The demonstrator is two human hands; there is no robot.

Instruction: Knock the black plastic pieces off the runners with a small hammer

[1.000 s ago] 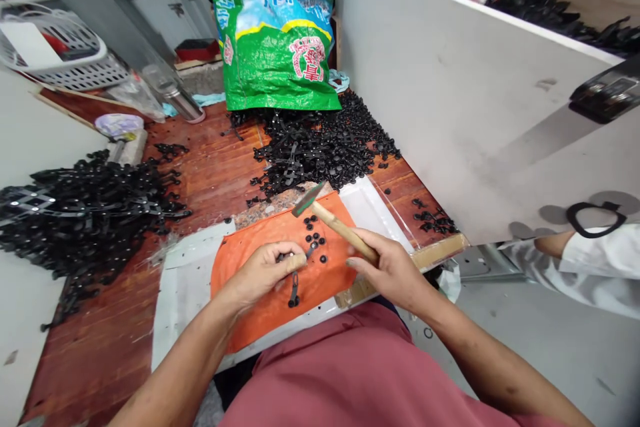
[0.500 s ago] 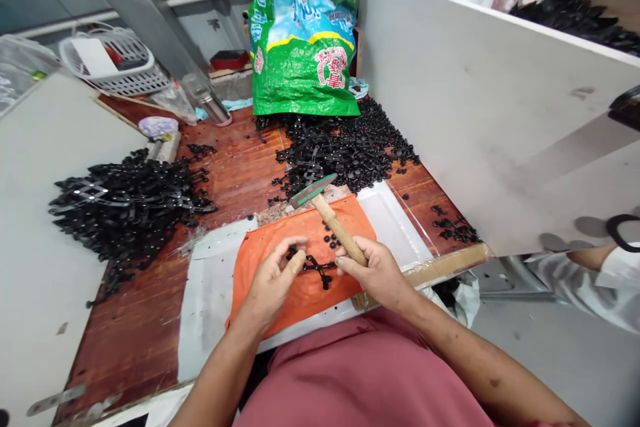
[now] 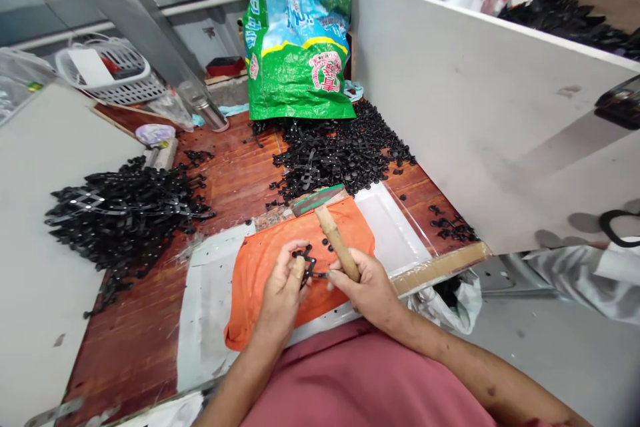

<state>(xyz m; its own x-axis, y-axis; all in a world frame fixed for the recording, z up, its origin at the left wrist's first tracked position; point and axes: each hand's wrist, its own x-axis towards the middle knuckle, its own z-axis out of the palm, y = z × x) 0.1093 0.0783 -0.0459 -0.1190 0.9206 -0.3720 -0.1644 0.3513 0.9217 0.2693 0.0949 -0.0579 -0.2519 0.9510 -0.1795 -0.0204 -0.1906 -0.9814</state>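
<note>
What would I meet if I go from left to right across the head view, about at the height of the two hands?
Pile of black linked parts → left hand → right hand → white plastic bag → pale sleeve.

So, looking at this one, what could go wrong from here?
The right hand grips the hammer while also seeming to touch the black linkage, so the tool might slip. The left hand holds that linkage, so a stray blow could catch those fingers. Small round black pieces lie loose on the orange cloth and could scatter if it shifts.
</note>
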